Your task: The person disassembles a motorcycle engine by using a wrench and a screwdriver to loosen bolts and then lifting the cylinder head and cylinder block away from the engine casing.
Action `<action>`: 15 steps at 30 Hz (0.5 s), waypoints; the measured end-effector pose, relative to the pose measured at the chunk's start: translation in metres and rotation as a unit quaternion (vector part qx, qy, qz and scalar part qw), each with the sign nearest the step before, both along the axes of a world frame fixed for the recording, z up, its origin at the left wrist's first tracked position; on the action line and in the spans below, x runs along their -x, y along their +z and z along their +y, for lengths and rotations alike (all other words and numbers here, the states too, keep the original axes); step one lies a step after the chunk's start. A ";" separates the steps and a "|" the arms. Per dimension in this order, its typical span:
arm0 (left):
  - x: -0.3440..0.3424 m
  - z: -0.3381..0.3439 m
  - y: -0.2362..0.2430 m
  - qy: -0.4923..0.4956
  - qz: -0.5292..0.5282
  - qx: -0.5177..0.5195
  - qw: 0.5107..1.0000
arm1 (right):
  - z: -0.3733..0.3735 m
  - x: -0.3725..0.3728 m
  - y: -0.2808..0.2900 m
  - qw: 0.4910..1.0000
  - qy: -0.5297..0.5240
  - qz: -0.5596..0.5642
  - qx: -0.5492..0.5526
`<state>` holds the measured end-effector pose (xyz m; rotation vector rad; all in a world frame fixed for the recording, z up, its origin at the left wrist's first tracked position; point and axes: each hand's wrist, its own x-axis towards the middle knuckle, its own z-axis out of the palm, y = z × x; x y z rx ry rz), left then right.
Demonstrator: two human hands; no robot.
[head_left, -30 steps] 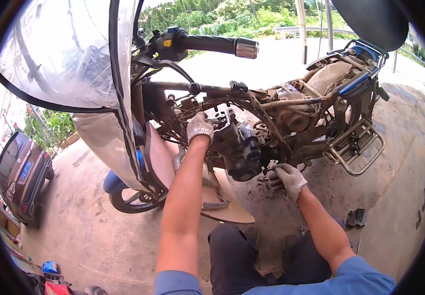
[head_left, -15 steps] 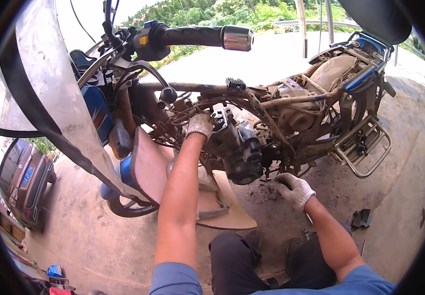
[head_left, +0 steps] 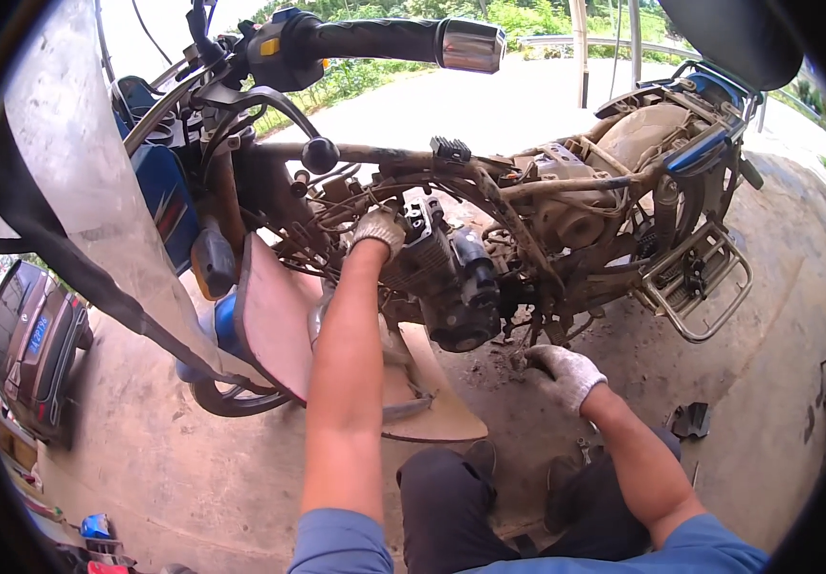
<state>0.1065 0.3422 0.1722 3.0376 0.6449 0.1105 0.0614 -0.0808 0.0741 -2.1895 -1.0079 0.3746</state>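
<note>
A stripped, dirt-covered motorcycle stands before me, its dark finned engine point(head_left: 437, 277) hanging under the bare frame point(head_left: 518, 215). My left hand point(head_left: 379, 232), in a whitish knit glove, rests against the upper front side of the engine, beside the pale opening at its top. The fingers of that hand are mostly hidden behind the engine and cables. Below and right of the engine, my right hand point(head_left: 566, 375), also gloved, hovers over dark crumbs of dirt point(head_left: 489, 368) on the ground. Its fingers reach loosely leftward, apart from the thumb, with nothing visible in them.
The handlebar grip point(head_left: 384, 40) and lever point(head_left: 284, 110) jut over the work from the upper left. A clear windshield with a black border point(head_left: 78, 239) hangs at left. A pinkish panel point(head_left: 274, 306) leans below. A wrench point(head_left: 583, 450) lies by my feet; a brown car point(head_left: 35, 340) is parked left.
The view has shifted slightly, so the motorcycle sits a little further left. My left hand remains at the engine; my right hand stays low, its fingers a bit straighter.
</note>
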 end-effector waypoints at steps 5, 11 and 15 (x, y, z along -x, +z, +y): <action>-0.015 -0.043 0.006 0.117 -0.045 0.050 0.991 | -0.019 -0.010 -0.018 0.997 0.021 -0.072 0.036; -0.026 -0.009 -0.020 0.036 -0.026 -0.018 0.999 | -0.027 -0.017 -0.022 0.992 0.026 -0.095 0.080; -0.023 -0.002 -0.031 0.100 -0.060 -0.020 0.993 | -0.024 -0.015 -0.012 0.987 0.061 -0.095 0.112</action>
